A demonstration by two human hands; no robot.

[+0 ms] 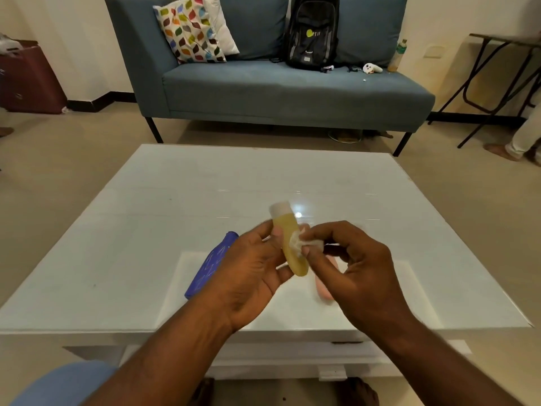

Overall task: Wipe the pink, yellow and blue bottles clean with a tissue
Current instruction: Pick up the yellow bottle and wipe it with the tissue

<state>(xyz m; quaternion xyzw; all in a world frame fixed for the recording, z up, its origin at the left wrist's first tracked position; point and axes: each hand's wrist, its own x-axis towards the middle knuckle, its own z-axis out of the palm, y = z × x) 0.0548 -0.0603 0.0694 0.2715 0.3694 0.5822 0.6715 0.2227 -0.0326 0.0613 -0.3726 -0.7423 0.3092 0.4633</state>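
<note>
Item 1: yellow bottle (289,244). Small, slim, translucent yellow body with a rounded lower end and a pale, whitish cap (280,208) at the top. It is sitting at the centre of the frame, raised above the tabletop (175,200), tilting slightly with the cap pointing up and a little left.

Item 2: left hand (248,276). It is lying just left of and below the yellow bottle, gripping it from the left side, with fingers curling behind the body and the thumb lying near the upper part.

Item 3: tissue (304,244). Small crumpled white wad, touching the right side of the yellow bottle around mid-body.

Item 4: right hand (351,265). It is sitting right of the bottle, pinching the tissue between thumb and fingertips and pressing it against the bottle; the remaining fingers are curling loosely.

Item 5: blue bottle (209,266). Deep blue with faint pale markings, lying on its side on the tabletop at centre left, partly covered by the left hand.

Item 6: pink bottle (323,288). Pale pink, lying on the tabletop under the right hand, largely hidden; only its lower portion is showing, blurred.

Item 7: surroundings. A white glossy tabletop is filling the middle of the frame. A blue-grey sofa (263,92) is standing across the upper part, carrying a leaf-patterned cushion (191,32) at upper left and a black backpack (313,33) at upper centre.
</note>
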